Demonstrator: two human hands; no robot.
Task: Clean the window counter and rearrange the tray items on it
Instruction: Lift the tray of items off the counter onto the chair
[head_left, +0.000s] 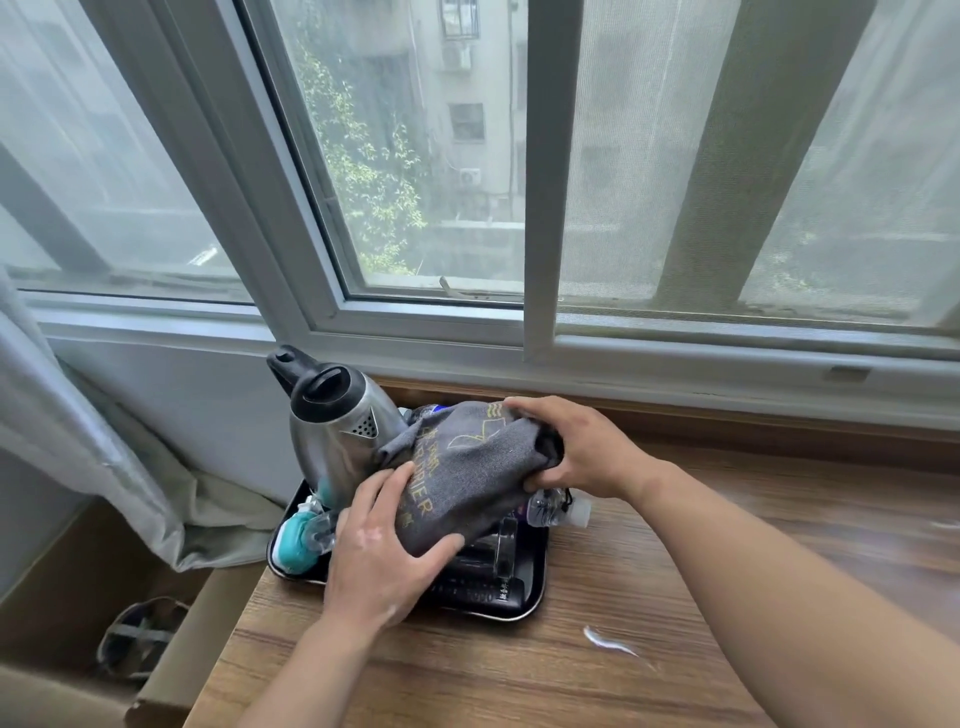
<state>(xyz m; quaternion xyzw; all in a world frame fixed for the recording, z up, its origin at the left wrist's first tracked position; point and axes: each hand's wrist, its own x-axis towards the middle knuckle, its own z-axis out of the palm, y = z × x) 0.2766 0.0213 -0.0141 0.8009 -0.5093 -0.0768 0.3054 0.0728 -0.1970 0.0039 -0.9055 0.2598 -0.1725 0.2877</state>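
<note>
Both hands curl round a grey cloth (467, 467) held just above the black tray (514, 612): the left hand (384, 561) grips its near end, the right hand (576, 447) its far end. At the tray's back-left corner stands the kettle (337, 426), and a clear bottle (556, 506) lies across its right rim. A white streak (608, 642) marks the table (467, 686) right of the tray, so wiping and rearranging look largely undone.

grey cloth bag (467, 467) with yellow lettering; black plastic tray (535, 587); silver steel kettle (337, 441), black lid; brown wood-grain bench (623, 649).
</note>
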